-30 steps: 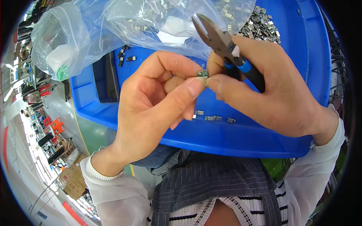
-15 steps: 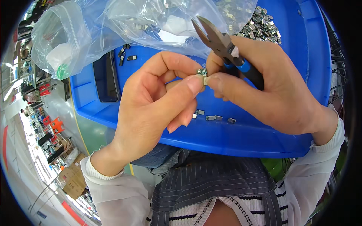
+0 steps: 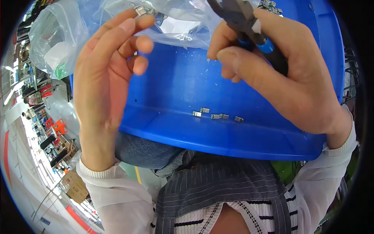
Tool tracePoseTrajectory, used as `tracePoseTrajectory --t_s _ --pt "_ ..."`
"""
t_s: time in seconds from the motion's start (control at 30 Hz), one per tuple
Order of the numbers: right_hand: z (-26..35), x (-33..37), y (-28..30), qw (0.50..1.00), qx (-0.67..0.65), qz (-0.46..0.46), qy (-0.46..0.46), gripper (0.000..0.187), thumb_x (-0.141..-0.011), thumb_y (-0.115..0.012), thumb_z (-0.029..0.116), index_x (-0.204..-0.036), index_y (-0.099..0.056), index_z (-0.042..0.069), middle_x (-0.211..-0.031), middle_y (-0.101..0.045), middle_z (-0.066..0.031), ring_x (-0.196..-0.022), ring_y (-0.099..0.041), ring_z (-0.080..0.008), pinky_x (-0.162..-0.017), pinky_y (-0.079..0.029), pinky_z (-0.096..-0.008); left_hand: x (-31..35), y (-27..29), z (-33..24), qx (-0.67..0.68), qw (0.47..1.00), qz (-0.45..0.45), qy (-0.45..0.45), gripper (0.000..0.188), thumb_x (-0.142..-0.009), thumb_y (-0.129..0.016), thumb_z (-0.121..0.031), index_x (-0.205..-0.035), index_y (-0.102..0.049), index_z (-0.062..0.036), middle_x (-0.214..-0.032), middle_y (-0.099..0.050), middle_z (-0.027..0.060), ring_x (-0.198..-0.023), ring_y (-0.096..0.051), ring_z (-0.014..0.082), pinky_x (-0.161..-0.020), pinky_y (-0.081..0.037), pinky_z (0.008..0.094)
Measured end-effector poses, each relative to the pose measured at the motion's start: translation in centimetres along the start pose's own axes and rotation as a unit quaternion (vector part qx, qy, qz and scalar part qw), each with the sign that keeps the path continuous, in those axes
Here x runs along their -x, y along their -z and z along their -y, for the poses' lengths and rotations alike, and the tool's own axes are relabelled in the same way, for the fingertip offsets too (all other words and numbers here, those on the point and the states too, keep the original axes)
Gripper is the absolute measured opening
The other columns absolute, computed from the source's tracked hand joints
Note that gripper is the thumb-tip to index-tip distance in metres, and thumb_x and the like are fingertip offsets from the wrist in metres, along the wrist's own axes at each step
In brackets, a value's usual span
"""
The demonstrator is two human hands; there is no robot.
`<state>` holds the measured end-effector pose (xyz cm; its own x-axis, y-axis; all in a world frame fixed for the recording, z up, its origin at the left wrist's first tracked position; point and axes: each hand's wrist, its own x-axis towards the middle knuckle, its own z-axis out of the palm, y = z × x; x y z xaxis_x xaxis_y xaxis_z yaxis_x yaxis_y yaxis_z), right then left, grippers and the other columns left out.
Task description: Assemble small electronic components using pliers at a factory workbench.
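My left hand (image 3: 111, 58) is raised over the far left of the blue tray (image 3: 167, 85), beside a clear plastic bag. Its fingers are apart and loosely curved. A small silvery connector (image 3: 141, 11) shows right at the fingertips; I cannot tell whether they touch it. My right hand (image 3: 280, 74) is wrapped round a pair of diagonal cutters (image 3: 243, 23), whose black handles with blue bands lie across the palm. The cutters point up and away, their tips partly cut off by the upper edge. Thumb and forefinger are close together with nothing visible between them.
Several small metal connectors (image 3: 216, 116) lie near the tray's front edge. More are heaped at the back right (image 3: 269, 6). Clear bags (image 3: 58, 39) with white paper cover the tray's far side. A cardboard box (image 3: 76, 187) stands on the floor at left.
My left hand has moved away from the right, up and left to the bags, and its pinch on a small connector has opened. The right hand and cutters have shifted slightly right.
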<state>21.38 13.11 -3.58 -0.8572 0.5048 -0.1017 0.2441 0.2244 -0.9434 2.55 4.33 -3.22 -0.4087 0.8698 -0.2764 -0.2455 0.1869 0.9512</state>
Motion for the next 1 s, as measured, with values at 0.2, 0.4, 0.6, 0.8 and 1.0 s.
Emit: tracePoseTrajectory --t_s 0.2,0.4,0.6,0.8,1.0 --pt "-0.2 0.2 0.1 1.000 -0.003 -0.020 0.000 0.003 -0.081 -0.055 0.003 -0.083 -0.054 0.002 -0.070 -0.052 -0.0033 -0.057 -0.042 -0.0114 -0.055 -0.035 -0.0230 1.8 0.0 0.9 -0.333 0.937 0.091 -0.054 0.017 -0.086 -0.051 -0.001 -0.102 -0.055 0.0026 -0.096 -0.061 0.0137 -0.070 -0.057 0.0150 -0.062 -0.044 0.0193" --pt "0.4 -0.9 -0.2 1.000 0.000 -0.027 0.016 0.004 -0.081 -0.055 0.002 -0.085 -0.054 0.002 -0.072 -0.053 -0.0041 -0.058 -0.043 -0.0116 -0.056 -0.036 -0.0230 1.7 0.4 2.9 -0.502 0.758 0.401 -0.111 0.018 -0.074 -0.057 0.005 -0.089 -0.054 -0.0035 -0.080 -0.054 0.0062 -0.056 -0.052 0.0222 -0.053 -0.043 0.0317" --pt "-1.9 0.3 1.2 0.999 0.010 -0.043 0.031 0.005 -0.082 -0.054 0.002 -0.087 -0.054 0.001 -0.075 -0.054 -0.0049 -0.059 -0.044 -0.0118 -0.056 -0.038 -0.0229 0.2 -0.3 3.3 -0.575 0.664 0.443 -0.181 0.016 -0.073 -0.057 0.004 -0.083 -0.049 -0.0042 -0.076 -0.049 0.0075 -0.056 -0.051 0.0263 -0.051 -0.042 0.0362" --pt "-0.9 1.7 0.7 0.997 0.017 -0.058 0.048 0.006 -0.083 -0.054 0.002 -0.088 -0.054 0.000 -0.077 -0.055 -0.0057 -0.060 -0.046 -0.0120 -0.057 -0.039 -0.0228 1.9 0.3 3.4 -0.562 0.695 0.376 -0.244 0.018 -0.070 -0.059 0.004 -0.084 -0.050 -0.0032 -0.077 -0.051 0.0076 -0.052 -0.050 0.0233 -0.049 -0.041 0.0328" --pt "-1.3 2.3 1.0 0.994 0.027 -0.074 0.075 0.007 -0.084 -0.054 0.002 -0.090 -0.055 0.000 -0.079 -0.056 -0.0065 -0.060 -0.047 -0.0123 -0.058 -0.040 -0.0227 2.3 0.1 0.1 -0.223 0.957 0.183 0.038 0.017 -0.080 -0.059 -0.002 -0.096 -0.055 0.0010 -0.083 -0.061 0.0116 -0.058 -0.055 0.0117 -0.046 -0.039 0.0185"
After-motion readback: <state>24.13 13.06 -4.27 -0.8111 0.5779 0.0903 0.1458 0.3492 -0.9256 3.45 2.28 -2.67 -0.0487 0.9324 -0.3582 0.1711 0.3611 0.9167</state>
